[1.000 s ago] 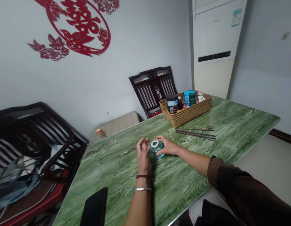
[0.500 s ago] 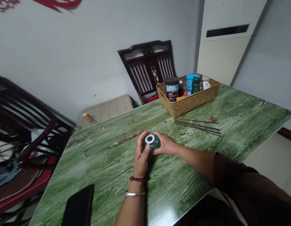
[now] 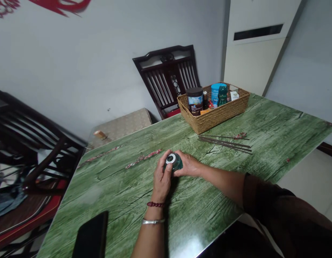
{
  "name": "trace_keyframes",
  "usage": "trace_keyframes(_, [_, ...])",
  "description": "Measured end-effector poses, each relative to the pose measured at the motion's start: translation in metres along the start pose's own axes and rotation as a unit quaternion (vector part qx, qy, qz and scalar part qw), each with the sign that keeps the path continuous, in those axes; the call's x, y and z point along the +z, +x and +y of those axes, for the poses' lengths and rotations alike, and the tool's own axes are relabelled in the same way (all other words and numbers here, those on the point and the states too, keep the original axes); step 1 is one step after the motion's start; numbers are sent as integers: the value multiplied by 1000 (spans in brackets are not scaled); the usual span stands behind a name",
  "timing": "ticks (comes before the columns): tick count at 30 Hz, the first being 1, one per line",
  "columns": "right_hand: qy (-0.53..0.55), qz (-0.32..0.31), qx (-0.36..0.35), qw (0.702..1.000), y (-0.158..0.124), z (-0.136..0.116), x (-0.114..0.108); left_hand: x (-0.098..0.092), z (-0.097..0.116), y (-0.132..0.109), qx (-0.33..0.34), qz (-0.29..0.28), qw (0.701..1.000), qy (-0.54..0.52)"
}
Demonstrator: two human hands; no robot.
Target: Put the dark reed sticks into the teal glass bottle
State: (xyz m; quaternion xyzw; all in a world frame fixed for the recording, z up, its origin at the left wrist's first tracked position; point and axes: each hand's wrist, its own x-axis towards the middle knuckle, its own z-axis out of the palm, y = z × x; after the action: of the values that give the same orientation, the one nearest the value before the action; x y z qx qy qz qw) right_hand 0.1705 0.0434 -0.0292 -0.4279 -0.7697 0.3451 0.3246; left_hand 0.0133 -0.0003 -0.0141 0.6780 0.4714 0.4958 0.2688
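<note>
Between my two hands is a squat green glass bottle (image 3: 178, 163) with a pale ring round its dark mouth, low over the green table (image 3: 123, 200). My left hand (image 3: 160, 175) curls round the bottle's left side, its thumb close to the ring. From the right, my right hand (image 3: 189, 165) is wrapped against the bottle's other side. The bottle's lower part is hidden by the fingers, so I cannot tell if it touches the tabletop. Several thin dark sticks (image 3: 225, 144) lie on the table beyond my right hand.
A woven basket (image 3: 218, 122) holding a brown tub (image 3: 194, 102), a blue canister (image 3: 215, 96), a dark green bottle (image 3: 222, 96) and other items stands at the back. A black phone (image 3: 90, 234) lies at front left. Dark wooden chairs (image 3: 168, 80) stand around the table.
My view has shifted slightly. Both hands stay round the bottle, which looks tilted a little differently; the other things have not moved.
</note>
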Motion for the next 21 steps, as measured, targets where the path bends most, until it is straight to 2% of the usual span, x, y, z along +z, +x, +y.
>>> trace_keyframes(17, [3, 4, -7, 1000, 1, 3, 4, 2, 3, 3, -5, 19, 1000, 24])
trace_keyframes(21, [12, 9, -20, 1000, 1, 5, 5, 4, 1, 5, -27, 62, 998, 8])
